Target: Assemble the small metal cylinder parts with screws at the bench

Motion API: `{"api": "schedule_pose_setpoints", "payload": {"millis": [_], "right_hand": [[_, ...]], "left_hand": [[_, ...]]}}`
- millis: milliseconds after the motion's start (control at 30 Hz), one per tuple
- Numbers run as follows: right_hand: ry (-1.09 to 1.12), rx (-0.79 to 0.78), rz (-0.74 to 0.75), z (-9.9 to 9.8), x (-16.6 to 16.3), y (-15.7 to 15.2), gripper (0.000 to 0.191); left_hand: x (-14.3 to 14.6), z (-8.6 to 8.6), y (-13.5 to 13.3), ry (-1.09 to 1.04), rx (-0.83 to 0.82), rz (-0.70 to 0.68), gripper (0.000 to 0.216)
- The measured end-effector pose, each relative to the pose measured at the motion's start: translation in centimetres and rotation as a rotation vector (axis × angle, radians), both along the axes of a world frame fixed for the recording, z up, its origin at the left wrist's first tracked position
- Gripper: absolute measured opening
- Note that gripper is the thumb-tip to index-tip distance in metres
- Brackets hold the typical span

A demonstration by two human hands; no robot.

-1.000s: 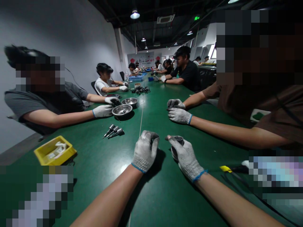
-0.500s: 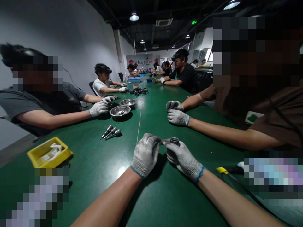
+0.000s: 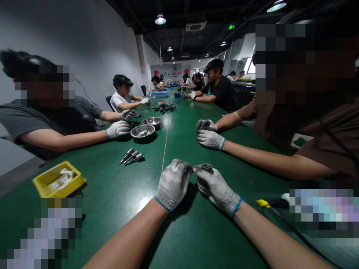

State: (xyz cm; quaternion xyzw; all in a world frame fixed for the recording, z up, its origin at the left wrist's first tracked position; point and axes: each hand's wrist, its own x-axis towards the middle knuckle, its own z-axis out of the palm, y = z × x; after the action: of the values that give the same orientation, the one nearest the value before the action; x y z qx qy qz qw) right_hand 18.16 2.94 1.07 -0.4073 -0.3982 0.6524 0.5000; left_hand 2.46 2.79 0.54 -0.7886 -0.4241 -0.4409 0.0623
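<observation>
Both my hands wear grey knit gloves and meet above the green table [image 3: 117, 194]. My right hand [image 3: 217, 188] is wrapped round a small dark metal ring-shaped part [image 3: 206, 167], whose open top shows above the fingers. My left hand [image 3: 172, 183] is curled, its fingertips pinched together right beside the part and touching my right fingers. What the left fingers pinch is too small to make out.
Three metal pointed parts [image 3: 131, 157] lie left of my hands. A yellow bin [image 3: 58, 179] sits at the near left. Two steel bowls [image 3: 143, 130] stand farther off. Gloved co-workers' hands rest at left [image 3: 119, 129] and right [image 3: 210, 138]. A yellow-tipped tool [image 3: 265, 203] lies at right.
My hands have come together: the left hand shifted right and the right hand left until their fingertips touch at the metal part. The co-worker's left-side hands drew back a little.
</observation>
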Motion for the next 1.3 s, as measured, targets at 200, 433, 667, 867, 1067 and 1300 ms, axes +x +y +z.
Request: {"api": "schedule_pose_setpoints", "payload": {"millis": [200,433,667,867,1067,1300], "right_hand": [[-0.031,-0.022,-0.029,0.12,-0.17,-0.04,0.054],[-0.052,-0.038,-0.059,0.41,-0.39,-0.05,0.056],[-0.072,-0.035,-0.075,0.09,-0.30,0.00,0.055],[-0.081,-0.031,-0.082,0.00,-0.39,0.05,0.053],[-0.080,-0.031,-0.122,-0.03,-0.50,0.10,0.052],[-0.075,-0.033,-0.139,0.09,-0.44,-0.01,0.055]], "left_hand": [[0.04,0.25,-0.12,-0.017,0.059,-0.024,0.007],[0.07,0.46,-0.37,-0.068,0.082,-0.052,0.010],[0.09,0.47,-0.33,-0.085,0.105,-0.054,0.006],[-0.05,0.25,-0.02,-0.098,0.103,-0.049,0.004],[0.00,0.33,-0.04,-0.087,0.077,-0.049,0.003],[0.12,0.27,0.09,-0.086,0.067,-0.052,0.005]]}}
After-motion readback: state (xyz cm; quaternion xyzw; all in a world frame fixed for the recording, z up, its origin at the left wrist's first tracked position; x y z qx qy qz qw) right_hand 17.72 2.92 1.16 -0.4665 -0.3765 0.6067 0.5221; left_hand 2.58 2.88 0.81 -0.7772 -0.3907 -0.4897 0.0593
